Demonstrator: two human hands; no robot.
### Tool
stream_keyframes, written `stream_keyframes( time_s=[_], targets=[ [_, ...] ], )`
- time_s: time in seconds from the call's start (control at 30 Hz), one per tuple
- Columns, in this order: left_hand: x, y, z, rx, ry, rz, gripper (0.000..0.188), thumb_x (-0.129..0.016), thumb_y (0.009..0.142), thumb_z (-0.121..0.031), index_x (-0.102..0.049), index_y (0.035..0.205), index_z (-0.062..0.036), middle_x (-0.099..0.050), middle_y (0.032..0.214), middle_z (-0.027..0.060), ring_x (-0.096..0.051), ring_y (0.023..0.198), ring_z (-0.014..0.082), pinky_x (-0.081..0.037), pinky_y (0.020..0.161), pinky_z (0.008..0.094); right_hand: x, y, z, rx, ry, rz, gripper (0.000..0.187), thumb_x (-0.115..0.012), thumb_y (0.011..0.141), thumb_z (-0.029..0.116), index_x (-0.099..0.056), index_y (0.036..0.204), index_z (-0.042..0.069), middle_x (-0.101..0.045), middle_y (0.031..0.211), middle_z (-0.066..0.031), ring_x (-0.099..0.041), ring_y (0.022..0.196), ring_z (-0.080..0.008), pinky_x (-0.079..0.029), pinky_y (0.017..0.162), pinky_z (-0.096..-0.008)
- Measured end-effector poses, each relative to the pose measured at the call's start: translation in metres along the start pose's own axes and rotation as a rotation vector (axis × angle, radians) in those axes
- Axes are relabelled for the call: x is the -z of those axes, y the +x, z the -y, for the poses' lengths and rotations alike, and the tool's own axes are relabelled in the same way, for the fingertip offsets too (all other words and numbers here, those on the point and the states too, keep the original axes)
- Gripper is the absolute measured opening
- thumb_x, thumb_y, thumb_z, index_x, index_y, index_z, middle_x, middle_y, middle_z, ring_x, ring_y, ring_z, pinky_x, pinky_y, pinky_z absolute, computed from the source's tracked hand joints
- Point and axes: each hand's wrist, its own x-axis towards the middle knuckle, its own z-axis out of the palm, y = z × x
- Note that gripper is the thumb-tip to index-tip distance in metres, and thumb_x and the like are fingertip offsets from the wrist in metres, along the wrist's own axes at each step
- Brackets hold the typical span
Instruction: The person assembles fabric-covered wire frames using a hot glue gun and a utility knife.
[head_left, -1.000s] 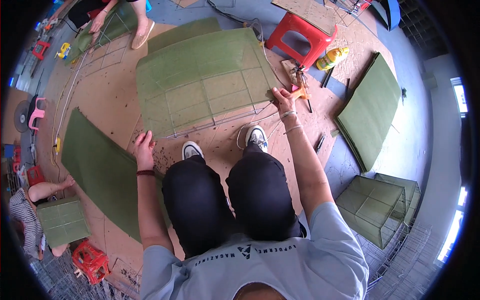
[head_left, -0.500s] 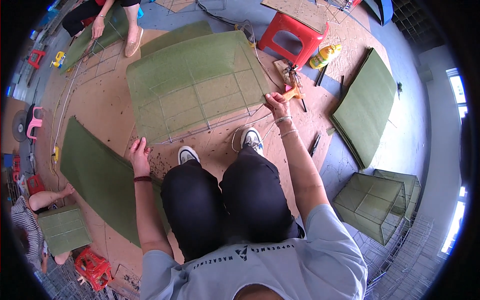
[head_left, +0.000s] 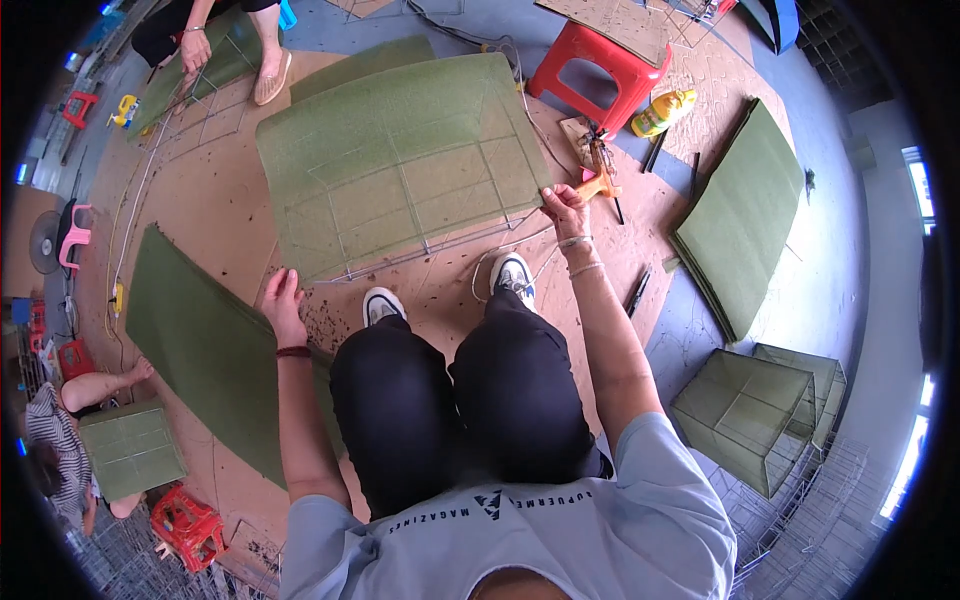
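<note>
A translucent green mesh sheet lies over a metal wire frame in front of my knees. The wires show through its nearer half, and one frame edge sticks out along the near side. At the sheet's near left corner, my left hand pinches the edge between thumb and fingers. My right hand grips the near right corner, its thumb on top. An orange-handled glue gun rests on the floor just beyond the right hand.
Stacked green sheets lie at right and left. A red stool and yellow bottle stand at far right. Mesh-covered frames sit at lower right. Co-workers' hands and legs show at left.
The view has shifted slightly, moving the scene a little to the right. Both hands keep the same corners of the sheet, which stays over the wire frame.
</note>
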Motion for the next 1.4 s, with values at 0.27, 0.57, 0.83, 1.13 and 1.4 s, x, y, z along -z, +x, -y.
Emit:
stream_keyframes(
  time_s=[0.27, 0.57, 0.83, 1.13, 1.4],
  targets=[
    [-0.152, -0.055, -0.086, -1.344, 0.952, 0.397, 0.04, -0.062, 0.081, -0.021, -0.052, 0.114, 0.0002, -0.045, 0.129, 0.0144, -0.036, 0.125, 0.0316, -0.029, 0.103, 0.0446, 0.006, 0.001, 0.002, 0.045, 0.008, 0.0, 0.008, -0.068, 0.08, 0.01, -0.061, 0.082, 0.008, -0.061, 0.076, 0.0037, -0.056, 0.068, -0.0063, -0.048, 0.066, -0.0205],
    [-0.279, -0.076, -0.011, -1.36, 0.988, 0.995, 0.074, -0.056, 0.082, -0.036, -0.024, 0.138, -0.0002, -0.021, 0.145, 0.0153, -0.017, 0.136, 0.0301, -0.019, 0.109, 0.0443, 0.007, -0.006, -0.003, 0.024, 0.041, 0.006, 0.009, -0.068, 0.08, 0.01, -0.061, 0.085, 0.006, -0.063, 0.079, 0.0016, -0.057, 0.073, -0.0065, -0.045, 0.07, -0.0203],
    [-0.281, -0.076, -0.019, -1.361, 1.136, 0.976, 0.073, -0.059, 0.08, -0.031, -0.025, 0.138, -0.0015, -0.022, 0.145, 0.0134, -0.02, 0.135, 0.0298, -0.024, 0.107, 0.0448, 0.004, -0.009, -0.003, -0.03, 0.189, 0.017, 0.008, -0.062, 0.085, 0.013, -0.061, 0.089, 0.005, -0.059, 0.082, 0.0043, -0.051, 0.076, -0.004, -0.04, 0.07, -0.0188],
    [-0.283, -0.074, -0.021, -1.332, 1.18, 1.016, 0.074, -0.059, 0.08, -0.031, -0.024, 0.139, -0.0029, -0.022, 0.146, 0.0126, -0.02, 0.135, 0.0304, -0.025, 0.107, 0.0453, 0.002, -0.011, -0.007, -0.044, 0.208, -0.032, 0.007, -0.063, 0.084, 0.01, -0.061, 0.09, 0.006, -0.059, 0.082, 0.0048, -0.051, 0.076, -0.0034, -0.039, 0.071, -0.0179],
    [-0.286, -0.073, -0.025, -1.293, 1.186, 1.023, 0.074, -0.06, 0.079, -0.03, -0.025, 0.139, -0.0038, -0.022, 0.145, 0.0128, -0.022, 0.134, 0.0307, -0.025, 0.107, 0.0462, 0.0, -0.013, -0.01, -0.034, 0.262, -0.06, 0.006, -0.062, 0.084, 0.008, -0.061, 0.089, 0.005, -0.06, 0.081, 0.0039, -0.052, 0.076, -0.0042, -0.04, 0.073, -0.0188]
  ],
)
